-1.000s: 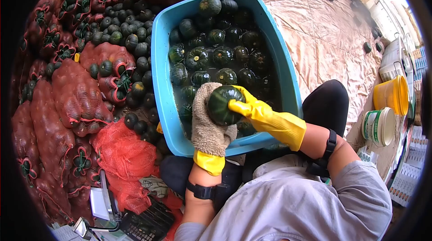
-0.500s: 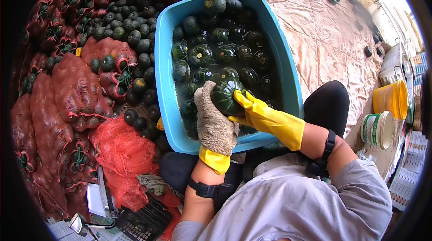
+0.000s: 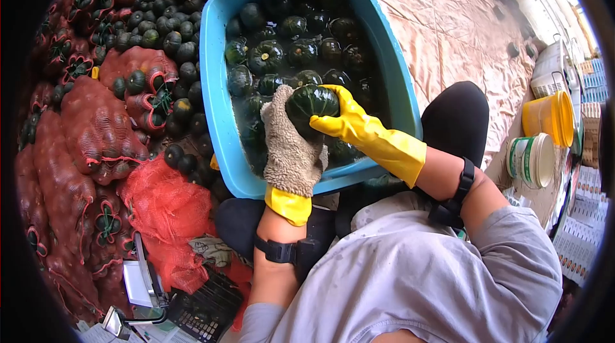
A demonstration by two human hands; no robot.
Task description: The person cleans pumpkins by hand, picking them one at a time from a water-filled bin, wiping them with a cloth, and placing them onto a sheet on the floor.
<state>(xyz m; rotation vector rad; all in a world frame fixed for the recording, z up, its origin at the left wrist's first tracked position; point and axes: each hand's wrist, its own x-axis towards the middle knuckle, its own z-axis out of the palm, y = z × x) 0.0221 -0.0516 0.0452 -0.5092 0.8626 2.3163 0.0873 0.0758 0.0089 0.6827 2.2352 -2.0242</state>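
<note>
A dark green, faintly striped pumpkin point(image 3: 312, 103) is held between both hands over the near part of a blue tub point(image 3: 214, 86). My left hand point(image 3: 291, 144) wears a beige terry cloth mitt over a yellow glove and presses on the pumpkin's left side and underside. Gloved in yellow rubber, my right hand point(image 3: 359, 128) grips the right side, thumb in front and fingers over the top. Below and beyond lie several wet green pumpkins point(image 3: 266, 56), partly sunk in the tub's murky water. The left fingers are hidden inside the mitt.
Red mesh sacks point(image 3: 102, 128) full of produce and loose pumpkins point(image 3: 173, 25) crowd the left. A pinkish cloth point(image 3: 442, 35) covers the floor at right, with more pumpkins at its far end. A yellow bucket point(image 3: 544, 118) and white bucket point(image 3: 528, 160) stand right; a calculator point(image 3: 202, 311) lies lower left.
The view has shifted, so the tub appears higher and further left. The pumpkin has turned in my hands, and my right hand has moved up around its right side and top.
</note>
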